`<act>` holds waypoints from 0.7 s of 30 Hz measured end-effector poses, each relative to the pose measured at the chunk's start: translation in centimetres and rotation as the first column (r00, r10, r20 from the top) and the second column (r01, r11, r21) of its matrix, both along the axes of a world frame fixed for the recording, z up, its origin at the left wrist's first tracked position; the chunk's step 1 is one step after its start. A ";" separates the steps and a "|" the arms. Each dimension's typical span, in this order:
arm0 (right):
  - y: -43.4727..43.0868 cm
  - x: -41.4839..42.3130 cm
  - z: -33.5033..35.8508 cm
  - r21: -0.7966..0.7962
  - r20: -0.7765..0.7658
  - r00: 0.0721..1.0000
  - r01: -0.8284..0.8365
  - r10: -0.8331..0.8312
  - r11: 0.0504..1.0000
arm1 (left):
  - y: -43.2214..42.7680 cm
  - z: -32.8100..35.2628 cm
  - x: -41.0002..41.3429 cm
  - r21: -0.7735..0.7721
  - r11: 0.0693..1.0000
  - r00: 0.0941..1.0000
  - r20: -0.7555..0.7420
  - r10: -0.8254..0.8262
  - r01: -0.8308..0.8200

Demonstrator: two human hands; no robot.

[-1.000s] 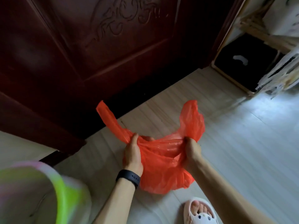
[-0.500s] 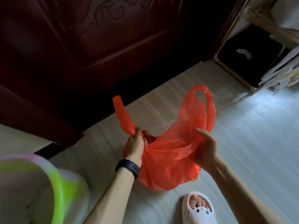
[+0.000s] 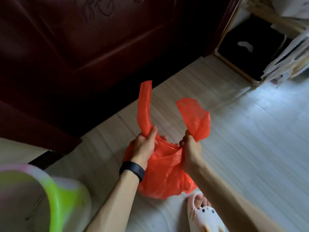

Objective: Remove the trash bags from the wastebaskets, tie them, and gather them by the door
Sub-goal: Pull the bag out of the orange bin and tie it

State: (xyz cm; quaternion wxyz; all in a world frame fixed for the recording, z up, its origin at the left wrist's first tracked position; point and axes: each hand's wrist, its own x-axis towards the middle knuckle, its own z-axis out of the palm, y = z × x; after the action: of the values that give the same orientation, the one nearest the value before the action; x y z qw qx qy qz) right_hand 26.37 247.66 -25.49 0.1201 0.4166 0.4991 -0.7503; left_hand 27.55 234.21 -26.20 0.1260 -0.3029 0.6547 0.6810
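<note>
While the red bag (image 3: 164, 171) hangs just above the floor (image 3: 242, 148) near the door (image 3: 83, 47), the left hand (image 3: 144, 144) grips one handle and the right hand (image 3: 190, 149) grips the other, knuckles up, arms reaching forward.

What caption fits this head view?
The left hand and right hand grip the orange trash bag by its handles near the door.

The left forearm (image 3: 115, 200) and right forearm (image 3: 224, 190) are bare, running from the lower edge of the frame to the left hand (image 3: 144, 144) and right hand (image 3: 190, 148) near the centre. A smooth matte black wristband (image 3: 132, 171) with small stud holes wraps the left wrist. At lower right, a cream-white foam clog sandal (image 3: 204, 218) with round dark holes and small gold-coloured charms leaves the toes (image 3: 199, 199) showing.
</note>
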 end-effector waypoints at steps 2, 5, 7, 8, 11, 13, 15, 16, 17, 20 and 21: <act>0.2 -0.8 -0.5 0.028 0.080 0.995 0.053 -0.055 0.998 | 0.1 1.2 1.3 0.150 0.988 0.999 -0.041 -0.016 0.022; 0.8 -1.5 -1.0 0.112 0.202 0.979 -0.047 0.023 0.993 | -0.1 2.6 2.8 0.110 0.990 0.987 -0.145 -0.072 0.089; 0.8 -2.1 -0.7 0.129 0.239 0.969 -0.089 0.056 0.988 | 0.0 2.8 3.5 0.034 0.985 0.960 -0.234 -0.156 0.168; 0.6 -2.4 -0.3 0.135 0.247 0.966 -0.112 0.077 0.985 | 0.0 2.5 3.6 0.002 0.976 0.941 -0.264 -0.210 0.219; 0.3 -2.9 0.7 0.146 0.234 0.964 -0.164 0.127 0.976 | 0.1 1.6 4.0 -0.226 0.940 0.872 -0.364 -0.326 0.257; 0.2 -3.1 0.5 0.148 0.264 0.950 -0.209 0.165 0.967 | 0.0 0.1 4.3 -0.444 0.866 0.850 -0.342 -0.401 0.230; 0.2 -3.0 -0.1 0.115 0.302 0.929 -0.257 0.213 0.959 | 0.0 -0.8 4.9 -0.607 0.779 0.870 -0.286 -0.402 0.160; 0.2 -3.1 -0.5 0.101 0.310 0.922 -0.276 0.233 0.956 | 0.2 -1.2 5.1 -0.649 0.750 0.883 -0.270 -0.383 0.127; 0.1 -3.1 -0.8 0.087 0.312 0.915 -0.295 0.255 0.951 | 0.3 -1.6 5.2 -0.667 0.739 0.901 -0.256 -0.349 0.097; -0.4 -3.0 -1.3 0.031 0.304 0.896 -0.348 0.323 0.937 | 1.7 -0.8 3.9 -0.550 0.835 0.956 -0.248 -0.155 -0.007; -0.7 -2.8 -1.3 0.009 0.301 0.893 -0.354 0.335 0.935 | 2.2 -0.6 3.3 -0.510 0.858 0.961 -0.262 -0.092 -0.057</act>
State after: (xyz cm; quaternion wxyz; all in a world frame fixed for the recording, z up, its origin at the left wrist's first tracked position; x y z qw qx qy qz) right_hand 23.55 246.94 -26.84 0.3106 0.4324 0.5650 -0.6303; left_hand 30.86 236.39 -26.82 -0.0459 -0.2211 0.8258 0.5167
